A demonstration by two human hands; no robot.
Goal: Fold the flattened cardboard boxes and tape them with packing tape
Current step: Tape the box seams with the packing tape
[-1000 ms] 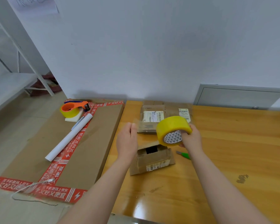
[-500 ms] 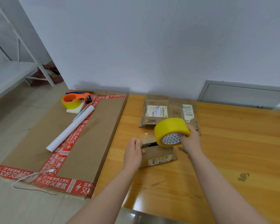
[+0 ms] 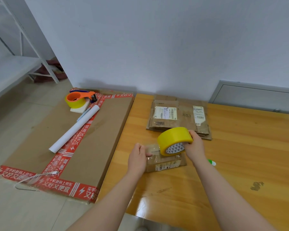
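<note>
On the wooden desk [image 3: 240, 155], the right grip [image 3: 195, 147] clasps a yellow tape roll [image 3: 173, 137] tilted over a small cardboard box [image 3: 165, 162]. The left grip [image 3: 138, 157] curls round the box's left end; flattened boxes [image 3: 177, 117] lie just beyond.

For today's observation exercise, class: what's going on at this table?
A person is taping a small cardboard box on the wooden table. The right hand grips a yellow tape roll over the box's top, while the left hand grips the box's left end. More flattened boxes lie behind it, near the wall.
</note>
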